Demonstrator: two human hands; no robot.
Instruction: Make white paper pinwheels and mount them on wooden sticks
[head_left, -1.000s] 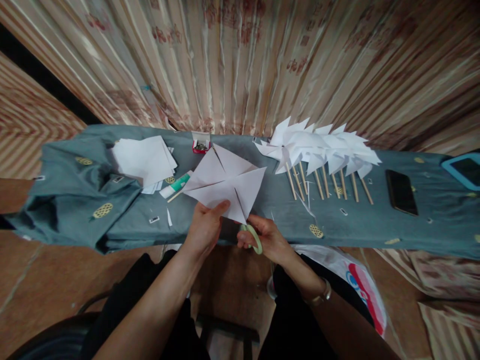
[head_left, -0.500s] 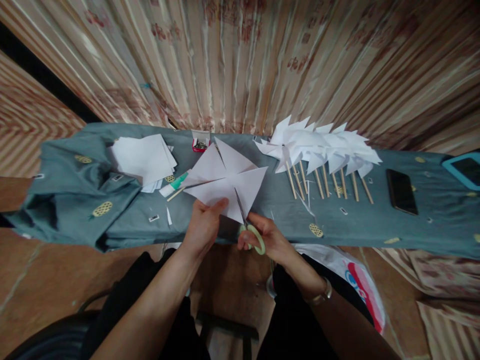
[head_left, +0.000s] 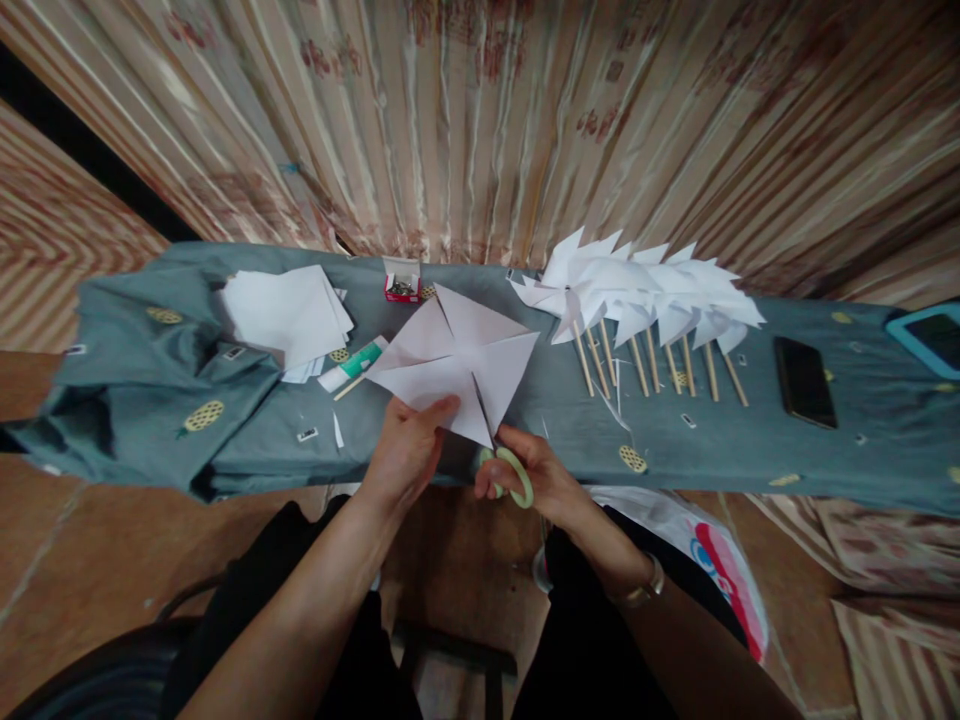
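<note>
My left hand (head_left: pixel 409 445) pinches the near left edge of a white paper square (head_left: pixel 424 382), thumb on top. Slits run inward from its corners toward the uncut middle, and the sheet is held up over the table's front edge. In my right hand (head_left: pixel 536 470) are scissors (head_left: pixel 516 478) with pale green handles, fingers in the loops. Their blades lie in the slit at the corner nearest me. Just left of the paper rest a green and white tube (head_left: pixel 352 365) and a thin wooden stick (head_left: pixel 349 387), partly covered by the sheet.
A row of white paper pinwheels (head_left: pixel 645 290) on wooden sticks lies to the right. Beyond it are a dark phone (head_left: pixel 804 382) and a blue-framed device (head_left: pixel 930 338). Stacked white paper (head_left: pixel 285 315) sits left, near a small red box (head_left: pixel 403 287) of metal pins. A curtain (head_left: pixel 480 130) hangs behind.
The paper has shifted and tilted slightly, uncovering more of the tube. Both hands keep nearly the same place, and the scissors stay in the near slit.
</note>
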